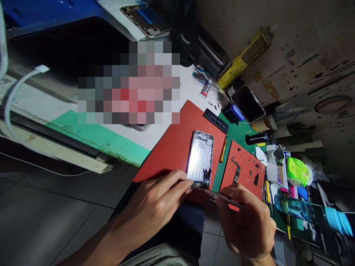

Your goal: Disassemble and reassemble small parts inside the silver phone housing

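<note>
An opened phone housing (200, 159) with a bright silver inside lies on a red mat (169, 147). My left hand (159, 201) grips its lower left corner, fingers pressed together. Lower right, my right hand (246, 218) is closed around a thin metal tool (226, 198), whose tip points at the housing's bottom edge; whether it touches is too small to tell. Beyond the housing lies a black battery (215, 120), with an orange-handled screwdriver (223, 149) to its right.
A second red mat (229, 166) carries small parts and a circuit board (237, 173). At right are a blue-capped bottle (310, 212) and white boxes (274, 166). Farther back stand a dark-screened phone (248, 103), a glue tube (205, 89) and a yellow can (244, 57).
</note>
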Tool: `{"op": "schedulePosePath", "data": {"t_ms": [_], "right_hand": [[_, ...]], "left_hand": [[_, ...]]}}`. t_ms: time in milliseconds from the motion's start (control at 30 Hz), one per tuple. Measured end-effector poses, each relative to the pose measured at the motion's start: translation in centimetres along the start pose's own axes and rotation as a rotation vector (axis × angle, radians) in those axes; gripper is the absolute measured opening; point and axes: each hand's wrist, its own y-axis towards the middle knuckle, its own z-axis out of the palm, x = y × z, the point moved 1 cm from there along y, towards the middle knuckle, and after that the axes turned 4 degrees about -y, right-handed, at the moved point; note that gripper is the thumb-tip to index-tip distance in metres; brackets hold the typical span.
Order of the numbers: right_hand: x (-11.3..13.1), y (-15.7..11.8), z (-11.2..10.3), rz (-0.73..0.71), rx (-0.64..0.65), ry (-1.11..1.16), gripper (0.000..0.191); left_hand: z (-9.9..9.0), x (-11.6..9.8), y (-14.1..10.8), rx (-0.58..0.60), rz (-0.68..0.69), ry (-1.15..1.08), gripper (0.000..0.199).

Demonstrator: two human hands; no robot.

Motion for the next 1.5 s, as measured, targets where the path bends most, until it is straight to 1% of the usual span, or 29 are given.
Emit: {"op": "schedulePosePath", "data": {"t_ms": [67,200,367,600,767,867,1067,1167,1200,1267,1333,1367,1433,1500], "right_hand": [[-0.1,-0.1,0.3,-0.001,-0.007,0.032,0.035],[-0.1,0.0,0.7,0.009,0.002,0.014,0.034],[0.0,0.1,1.0,-0.023,-0.026,-0.008,0.032],[0.1,-0.1,1.3,0.017,-0.007,-0.037,0.028],[0.2,0.2,1.2,-0.023,-0.012,-0.104,0.023],[0.3,0.4,1.0,-0.03,0.039,-0.116,0.025],[0.8,1.1,0.6,-0.084,0.198,-0.075,0.028],[0.8,1.5,0.5,-0.136,0.166,-0.097,0.024],[0.8,1.6,0.4,-0.138,0.177,-0.098,0.023],[0.7,1.6,0.3,-0.11,0.262,-0.043,0.024],[0.6,1.7,0.2,-0.071,0.346,0.031,0.026],[0.5,1.7,0.1,-0.067,0.348,0.044,0.026],[0.4,1.7,0.0,-0.076,0.293,0.019,0.026],[0.2,1.6,-0.1,-0.071,0.259,-0.005,0.027]], "left_hand": [[-0.2,0.0,0.0,0.016,-0.01,0.017,0.026],[-0.4,-0.1,-0.1,0.046,-0.018,0.062,0.024],[-0.5,0.0,-0.2,0.04,-0.024,0.078,0.022],[-0.5,0.0,-0.2,0.054,-0.033,0.063,0.026],[-0.2,0.0,-0.3,0.024,-0.046,0.019,0.027],[-0.1,0.0,-0.3,0.018,-0.054,0.009,0.028],[0.0,0.0,-0.2,-0.011,-0.061,-0.035,0.026],[0.0,0.1,-0.2,-0.007,-0.049,-0.049,0.028],[0.0,0.1,-0.3,-0.006,-0.041,-0.048,0.03],[0.0,0.1,-0.3,-0.009,-0.031,-0.038,0.034],[0.0,0.1,-0.3,-0.015,-0.031,-0.033,0.032],[0.1,0.1,-0.3,-0.013,-0.038,-0.031,0.031],[0.1,0.2,-0.3,-0.009,-0.05,-0.027,0.028],[0.2,0.2,-0.4,-0.007,-0.056,-0.027,0.032]]}}
